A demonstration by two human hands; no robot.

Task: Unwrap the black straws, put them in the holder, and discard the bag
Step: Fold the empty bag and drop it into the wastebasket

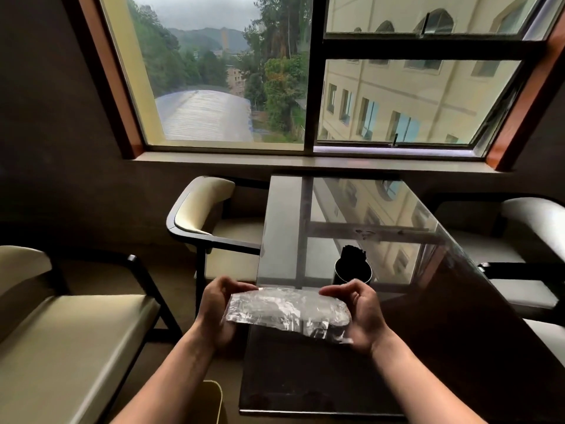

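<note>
Head view. A clear, crinkled bag (287,313) is held in the air between both hands, lying roughly level and lengthwise from left to right. The left hand (218,313) grips the bag's left end, its fingers (227,284) curled over the top edge. The right hand (359,316) grips the right end in the same manner, fingers (342,289) curled over the top and the thumb towards the viewer. The bag's surface is glare and creases; any print on it is too blurred to read, and whether anything lies inside cannot be told.

The bag hangs over the near left part of the dark, glossy desk (458,316). Its left end projects past the desk's left edge, above the floor. Just behind the bag a dark cylindrical holder (353,272) stands upright on the desk, with the black straws (354,255) bunched in it and rising above its rim.

The far half of the desk mirrors the window (305,71), which it meets below the sill (305,162). Two cream chairs stand to the left, one near (76,325) and one farther back (211,221), the latter drawn close to the desk's left edge; a third chair (519,240) stands at the right edge. A strip of floor runs between the near left chair and the desk, and there the rim of a pale container (211,402) shows at the bottom of the view, below the left forearm.
</note>
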